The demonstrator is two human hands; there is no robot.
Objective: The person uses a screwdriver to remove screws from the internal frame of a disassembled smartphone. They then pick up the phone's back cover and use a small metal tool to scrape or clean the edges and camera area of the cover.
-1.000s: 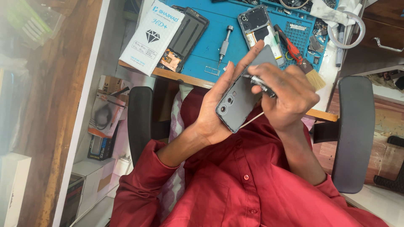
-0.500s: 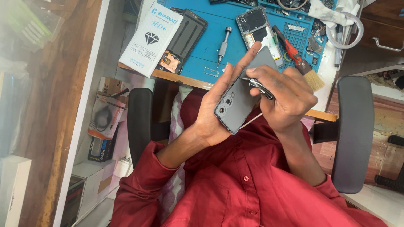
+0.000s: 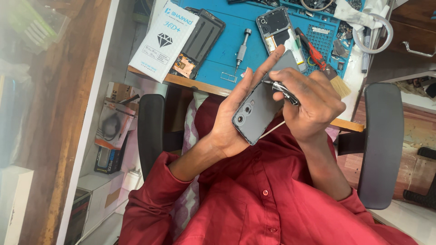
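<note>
My left hand holds a dark grey phone back cover tilted in front of my chest, camera holes facing me, fingers stretched up along its far edge. My right hand is closed around a slim metal tool. The tool's tip rests on the upper part of the cover. A thin pale strip sticks out from under the cover's lower right side.
A blue work mat on the desk carries a white box, a black screen panel, a small screwdriver, an opened phone, a red-handled tool and a brush. Black chair armrests flank me.
Both hands keep their hold on the cover and the tool. The tool tip has shifted only slightly on the cover, and the view has drifted a little.
</note>
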